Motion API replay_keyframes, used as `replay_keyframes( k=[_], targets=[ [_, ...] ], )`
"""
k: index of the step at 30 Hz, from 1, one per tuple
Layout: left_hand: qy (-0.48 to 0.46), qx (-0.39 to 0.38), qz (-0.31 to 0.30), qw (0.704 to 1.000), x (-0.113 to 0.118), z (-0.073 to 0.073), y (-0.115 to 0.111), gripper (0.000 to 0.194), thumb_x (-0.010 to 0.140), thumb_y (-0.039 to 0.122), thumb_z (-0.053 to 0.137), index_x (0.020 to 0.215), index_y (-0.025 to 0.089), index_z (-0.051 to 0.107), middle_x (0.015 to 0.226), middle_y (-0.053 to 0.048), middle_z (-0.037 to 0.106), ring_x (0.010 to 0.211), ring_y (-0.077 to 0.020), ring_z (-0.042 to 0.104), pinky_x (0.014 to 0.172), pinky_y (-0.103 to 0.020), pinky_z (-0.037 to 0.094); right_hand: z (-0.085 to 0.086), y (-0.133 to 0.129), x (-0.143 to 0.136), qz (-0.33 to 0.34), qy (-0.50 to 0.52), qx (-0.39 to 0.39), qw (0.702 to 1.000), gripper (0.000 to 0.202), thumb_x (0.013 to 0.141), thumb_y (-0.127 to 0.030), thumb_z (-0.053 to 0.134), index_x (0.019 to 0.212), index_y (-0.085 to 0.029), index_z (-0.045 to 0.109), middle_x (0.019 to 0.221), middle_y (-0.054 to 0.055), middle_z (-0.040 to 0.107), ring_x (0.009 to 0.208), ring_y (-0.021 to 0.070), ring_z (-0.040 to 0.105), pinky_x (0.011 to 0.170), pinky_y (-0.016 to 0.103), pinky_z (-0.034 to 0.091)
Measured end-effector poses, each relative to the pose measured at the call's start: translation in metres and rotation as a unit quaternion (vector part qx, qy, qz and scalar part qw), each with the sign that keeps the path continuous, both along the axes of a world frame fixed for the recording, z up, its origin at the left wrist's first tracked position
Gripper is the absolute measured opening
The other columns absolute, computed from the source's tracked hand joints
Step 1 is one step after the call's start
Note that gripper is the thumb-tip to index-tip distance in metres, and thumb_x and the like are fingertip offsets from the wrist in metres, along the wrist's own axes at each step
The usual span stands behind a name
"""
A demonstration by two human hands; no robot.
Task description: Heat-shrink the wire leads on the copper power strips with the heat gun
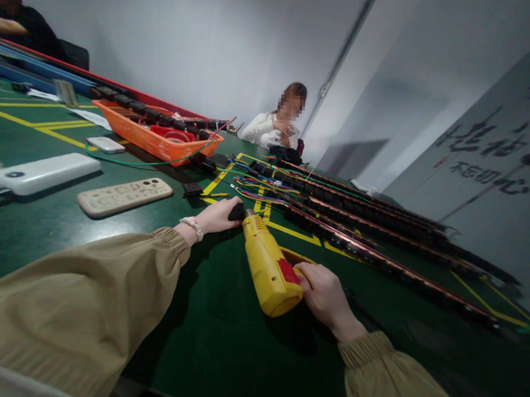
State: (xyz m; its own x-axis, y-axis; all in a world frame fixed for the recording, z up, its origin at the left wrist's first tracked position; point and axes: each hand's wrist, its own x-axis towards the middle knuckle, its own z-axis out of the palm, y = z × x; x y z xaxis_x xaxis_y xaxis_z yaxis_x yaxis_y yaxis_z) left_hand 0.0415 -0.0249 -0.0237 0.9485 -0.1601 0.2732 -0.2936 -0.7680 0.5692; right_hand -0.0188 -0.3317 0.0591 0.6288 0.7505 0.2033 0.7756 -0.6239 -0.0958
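Note:
My right hand (324, 292) is closed round the handle of a yellow heat gun (269, 271) with a red label. The gun's metal nozzle points away from me, toward a small black part (236, 211) that my left hand (218, 216) grips between its fingers. A short yellow-green wire shows just past the nozzle. Beyond my hands, colored wires with metal lugs (256, 192) come from the ends of long black and copper-colored bars (361, 244). A black connector (193, 189) with a yellow-green wire lies beyond my left hand.
An orange basket (160, 146) of black parts stands at the back left. Nearer are a beige remote-like object (124, 197), a white device (44, 173) and a small white box (106, 144). One person sits across the green table (210, 340), another at the far left.

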Motion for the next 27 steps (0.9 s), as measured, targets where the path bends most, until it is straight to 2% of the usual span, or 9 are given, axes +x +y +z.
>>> replay_keyframes(
  k=[9,17,27],
  targets=[
    [0.004,-0.004,0.0,1.0,0.001,-0.001,0.001,0.054,0.078,0.054,0.052,0.116,0.017,0.044,0.095,-0.009,0.058,0.085,-0.023,0.056,0.07,-0.031,0.043,-0.002,-0.006,0.012,-0.053,-0.013,-0.04,0.998,0.044,0.097,-0.039,0.022,0.082,-0.016,0.057,0.077,0.003,0.06,0.069,0.0139,0.051,0.065,0.028,0.03],
    [0.005,-0.003,0.001,1.0,-0.003,0.003,0.0,0.053,0.078,0.055,0.051,0.114,0.015,0.045,0.094,-0.01,0.058,0.083,-0.0226,0.056,0.067,-0.03,0.042,-0.002,-0.015,0.024,-0.119,-0.024,-0.046,0.992,0.049,0.096,-0.044,0.019,0.084,-0.018,0.059,0.081,0.004,0.062,0.067,0.0141,0.052,0.062,0.027,0.031],
    [0.013,0.008,0.011,1.0,-0.003,0.005,-0.001,0.052,0.079,0.054,0.05,0.113,0.016,0.044,0.092,-0.01,0.058,0.08,-0.0222,0.056,0.063,-0.028,0.04,0.0,-0.012,0.019,-0.079,-0.042,-0.021,0.996,0.045,0.096,-0.037,0.024,0.081,-0.016,0.06,0.077,0.004,0.063,0.068,0.0137,0.055,0.063,0.027,0.034]
  ],
)
